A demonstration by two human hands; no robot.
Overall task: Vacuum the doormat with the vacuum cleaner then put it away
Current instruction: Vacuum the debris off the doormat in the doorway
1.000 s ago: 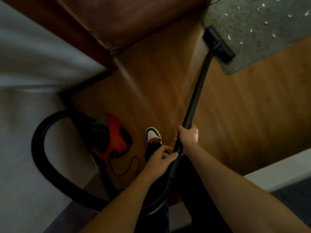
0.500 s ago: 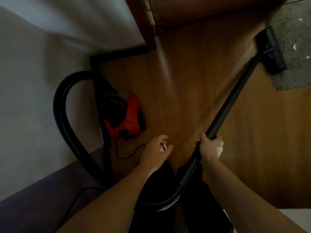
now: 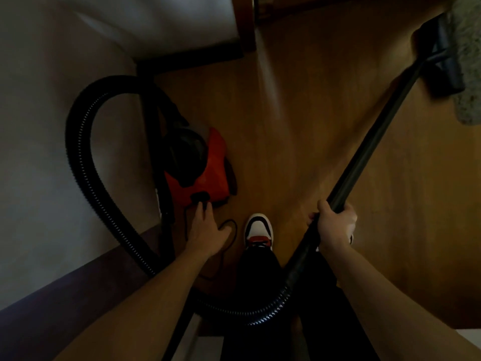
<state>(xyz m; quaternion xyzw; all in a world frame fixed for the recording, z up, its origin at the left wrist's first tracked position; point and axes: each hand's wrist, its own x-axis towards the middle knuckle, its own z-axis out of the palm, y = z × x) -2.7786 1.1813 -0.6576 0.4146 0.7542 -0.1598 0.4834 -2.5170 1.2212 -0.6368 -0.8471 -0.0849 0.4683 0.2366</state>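
Vacuum cleaner (image 3: 197, 168), red and black, sits at the left edge of the wooden floor (image 3: 312, 126), against the white wall (image 3: 39, 152). My left hand (image 3: 205, 227) reaches to its near end, fingers straight and close together, tips touching a black part there. My right hand (image 3: 333, 225) is wrapped round the black wand (image 3: 368, 149), whose floor head (image 3: 442, 53) rests at the edge of the grey doormat (image 3: 468, 35) in the floor's far right corner. The ribbed hose (image 3: 78, 152) loops along the wall. A shoe (image 3: 259, 230) stands between my hands.
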